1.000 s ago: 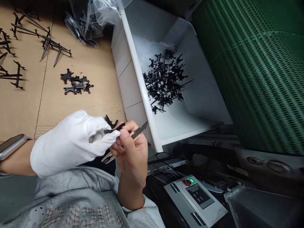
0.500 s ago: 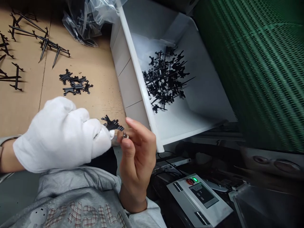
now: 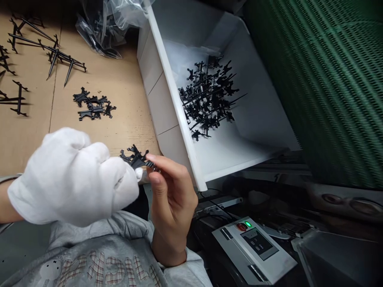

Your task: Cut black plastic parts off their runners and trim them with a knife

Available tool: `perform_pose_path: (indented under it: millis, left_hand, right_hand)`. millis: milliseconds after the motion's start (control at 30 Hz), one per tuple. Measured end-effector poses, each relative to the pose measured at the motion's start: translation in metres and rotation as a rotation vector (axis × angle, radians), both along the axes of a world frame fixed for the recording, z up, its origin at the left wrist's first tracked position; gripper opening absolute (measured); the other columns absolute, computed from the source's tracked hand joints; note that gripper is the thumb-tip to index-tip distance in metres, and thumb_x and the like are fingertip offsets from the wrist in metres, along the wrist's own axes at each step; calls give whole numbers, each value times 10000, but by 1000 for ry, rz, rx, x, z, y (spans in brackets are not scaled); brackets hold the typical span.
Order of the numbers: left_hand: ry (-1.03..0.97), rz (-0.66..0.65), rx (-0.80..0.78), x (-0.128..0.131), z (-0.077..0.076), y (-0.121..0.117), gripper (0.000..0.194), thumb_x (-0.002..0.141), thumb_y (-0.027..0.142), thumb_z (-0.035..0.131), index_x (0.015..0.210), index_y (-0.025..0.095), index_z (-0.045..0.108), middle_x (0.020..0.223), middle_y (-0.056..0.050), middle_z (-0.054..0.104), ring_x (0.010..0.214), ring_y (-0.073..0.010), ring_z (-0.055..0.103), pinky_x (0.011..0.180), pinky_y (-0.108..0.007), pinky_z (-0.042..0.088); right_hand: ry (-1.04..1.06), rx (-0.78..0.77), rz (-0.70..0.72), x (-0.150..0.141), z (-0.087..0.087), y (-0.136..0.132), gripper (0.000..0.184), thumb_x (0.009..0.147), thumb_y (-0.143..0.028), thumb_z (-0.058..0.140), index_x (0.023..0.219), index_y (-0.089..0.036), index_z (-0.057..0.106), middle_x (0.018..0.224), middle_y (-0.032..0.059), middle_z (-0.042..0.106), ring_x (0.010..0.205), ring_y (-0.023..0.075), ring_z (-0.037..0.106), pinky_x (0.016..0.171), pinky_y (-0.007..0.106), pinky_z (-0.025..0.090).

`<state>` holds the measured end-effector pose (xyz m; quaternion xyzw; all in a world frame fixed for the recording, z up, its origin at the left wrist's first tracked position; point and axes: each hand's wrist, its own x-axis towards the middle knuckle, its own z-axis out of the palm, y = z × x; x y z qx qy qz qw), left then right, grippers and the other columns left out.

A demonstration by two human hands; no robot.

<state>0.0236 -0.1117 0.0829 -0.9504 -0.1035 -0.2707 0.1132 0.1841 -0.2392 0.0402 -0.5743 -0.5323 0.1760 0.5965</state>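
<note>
My left hand (image 3: 74, 179), in a white glove, is closed in a fist at the lower left. Whatever it may hold is hidden inside the glove. My right hand (image 3: 173, 199) is bare and reaches up from below, thumb and index finger pinched. Between these fingertips is the end of a black plastic part (image 3: 138, 160), with a small shiny glint beside it. More black pieces overlap behind the fingers, so I cannot tell which are held and which lie on the table. The gloved knuckles almost meet the right fingertips.
Several small black parts (image 3: 94, 105) lie on the brown tabletop (image 3: 119, 83). Longer black frames (image 3: 56, 54) are at the far left. A white bin (image 3: 254, 151) holds a heap of black parts (image 3: 209, 93). Clear bags, a green ribbed sheet (image 3: 323, 79) and a control box (image 3: 254, 251) surround it.
The gloved left hand has shifted slightly down and left. My right fingertips have closed together, and a black part now shows between them where a small shiny piece was visible before.
</note>
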Motion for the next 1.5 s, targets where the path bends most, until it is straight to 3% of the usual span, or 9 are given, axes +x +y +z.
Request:
perform_pose_path:
  millis: [133,300,467,567,700,833,1000,1267,1500]
  left_hand:
    - [-19,45,-24,1,2,1,609,1127,215,322,563,236,551,449,25,428,403,-130,377,408,-304,296]
    - [-82,-10,-83,9,11,5,528,1062,219,449,547,230,561,429,23,387,423,-128,301,463,-277,187]
    - [-55,-79,-363,15,16,9,513,1018,160,394,542,205,580,488,22,385,489,-115,191,518,-241,81]
    - [66,-41,-471,16,16,13,536,991,190,313,531,204,589,500,8,359,503,-114,161,525,-222,46]
    - [60,-25,-360,15,13,17,604,1058,264,300,573,222,658,471,24,401,470,-95,235,552,-202,72]
    - [-63,-15,-140,11,8,17,523,1044,219,434,571,212,658,439,39,455,428,-86,323,555,-215,156]
    - [-52,-5,-48,7,4,15,506,1016,156,404,561,194,622,454,26,446,426,-94,350,561,-235,180]
    - [-53,-34,-131,12,11,15,487,972,149,428,535,198,637,429,37,443,410,-68,344,538,-220,169]
    - [6,18,-318,11,11,15,536,980,232,378,503,204,620,428,17,404,408,-66,265,537,-229,122]
  right_hand:
    - [43,-78,-97,2,-3,-4,279,1137,-296,624,1391,-357,724,1183,19,833,971,184,812,798,324,680]
    - [110,-59,-1,-2,-2,-6,298,1123,-348,662,1418,-340,703,895,-21,760,714,149,689,645,292,619]
    - [151,-74,21,-3,-1,0,287,1123,-286,655,1393,-365,711,1227,16,827,940,177,805,795,323,694]
    - [162,-103,14,-3,-1,1,268,1138,-290,621,1382,-365,704,1201,15,825,944,175,801,779,313,684]
    - [158,-56,-45,-7,-4,-3,296,1141,-332,615,1434,-359,651,1089,18,760,799,152,712,684,294,636]
    - [133,14,80,-13,-9,-9,400,1136,-254,608,1509,-394,574,1079,4,746,667,129,634,576,272,574]
    - [139,-16,148,-14,-9,-9,457,1126,-218,624,1531,-422,577,1202,11,799,773,136,746,653,263,633]
    - [139,-68,116,-13,1,-6,348,1142,-282,610,1449,-441,644,1216,6,826,1002,185,827,783,306,688]
    - [138,-65,122,-14,4,-6,304,1143,-273,603,1403,-418,669,1200,13,827,1013,188,824,799,309,688]
